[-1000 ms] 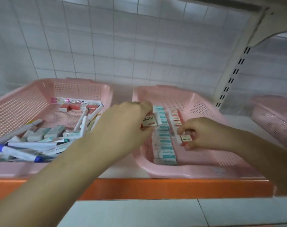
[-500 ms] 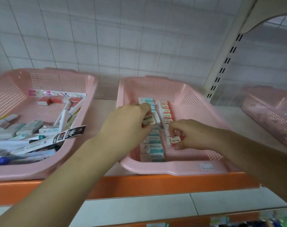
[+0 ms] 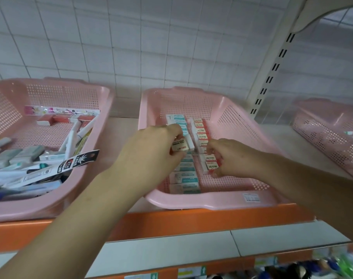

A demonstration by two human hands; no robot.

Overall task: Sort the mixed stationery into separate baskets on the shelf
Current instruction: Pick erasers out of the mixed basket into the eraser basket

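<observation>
My left hand (image 3: 151,150) grips a white 2B eraser (image 3: 180,146) just above the middle pink basket (image 3: 191,200). In that basket lie two neat rows: teal-sleeved erasers (image 3: 183,178) on the left and red-sleeved 2B erasers (image 3: 199,133) on the right. My right hand (image 3: 232,158) pinches a red-sleeved 2B eraser (image 3: 211,165) at the near end of the red row, down on the basket floor. The left pink basket (image 3: 87,184) holds mixed stationery: pens (image 3: 71,137), more erasers (image 3: 26,154) and a black-labelled packet (image 3: 77,162).
A third pink basket (image 3: 322,127) stands at the right behind a translucent divider. The shelf has an orange front edge (image 3: 191,220), a white tiled wall behind and a slotted upright post (image 3: 272,71). A lower shelf with goods shows at the bottom right.
The view has tilted and shifted, so the baskets sit lower and further right. Both hands stay over the middle basket; the right hand has set its eraser down against the red row.
</observation>
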